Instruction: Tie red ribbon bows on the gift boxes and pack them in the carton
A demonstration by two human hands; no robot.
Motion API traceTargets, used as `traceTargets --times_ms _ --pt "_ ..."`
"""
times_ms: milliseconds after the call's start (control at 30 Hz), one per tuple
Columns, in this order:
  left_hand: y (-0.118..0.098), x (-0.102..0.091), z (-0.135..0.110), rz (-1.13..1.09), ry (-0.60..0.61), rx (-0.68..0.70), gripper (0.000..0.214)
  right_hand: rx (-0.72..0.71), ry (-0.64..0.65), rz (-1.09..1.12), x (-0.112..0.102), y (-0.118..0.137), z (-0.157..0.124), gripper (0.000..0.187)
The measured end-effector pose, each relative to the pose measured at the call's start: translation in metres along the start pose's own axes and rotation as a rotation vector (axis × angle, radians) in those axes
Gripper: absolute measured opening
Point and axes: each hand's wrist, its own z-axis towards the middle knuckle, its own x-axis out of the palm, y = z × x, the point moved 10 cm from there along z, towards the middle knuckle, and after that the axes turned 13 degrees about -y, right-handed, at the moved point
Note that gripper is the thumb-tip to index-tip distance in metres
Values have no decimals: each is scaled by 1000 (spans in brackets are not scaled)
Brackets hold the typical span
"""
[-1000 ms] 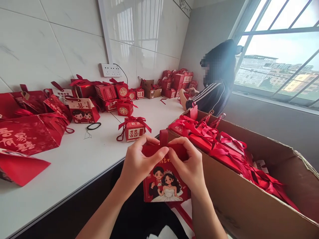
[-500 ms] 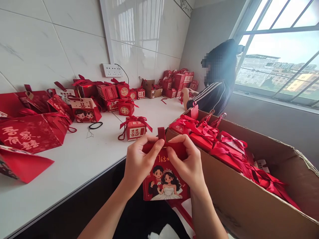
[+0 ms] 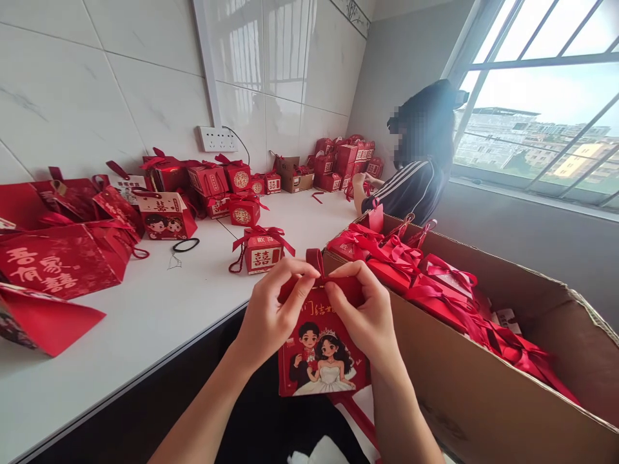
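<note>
Between my two hands hangs a red gift box (image 3: pixel 325 361) printed with a cartoon bride and groom and gold lettering. A red ribbon loop (image 3: pixel 314 261) stands up from its top edge. My left hand (image 3: pixel 280 303) pinches the top edge just left of the loop, thumb in front. On the right side of the loop, my right hand (image 3: pixel 360 309) grips the same edge with thumb and fingers. The fingertips partly cover the lettering and the base of the loop. Beyond my left hand, a small red box with a bow (image 3: pixel 264 250) stands on the white table.
A large cardboard carton (image 3: pixel 464 380) holding several ribboned red boxes (image 3: pixel 440 290) stands at right. Several red gift boxes (image 3: pixel 164 216) and a black hair tie (image 3: pixel 186 245) lie on the white table (image 3: pixel 159 309). Another person (image 3: pixel 416 174) sits at the far end.
The gift box has shifted slightly, and more of its gold lettering shows. The ribbon loop looks wider open now. Both hands keep their pinch on the top edge.
</note>
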Motion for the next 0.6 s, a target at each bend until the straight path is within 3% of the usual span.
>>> traceTargets --times_ms 100,400,600 --pt "0 6 -1 -15 100 -11 16 3 13 5 0 1 1 1" --pt "8 5 -2 -67 83 -154 20 0 16 -1 -2 4 0 2" --pt "4 4 -3 -32 30 -146 21 44 -3 19 -3 1 -1 1"
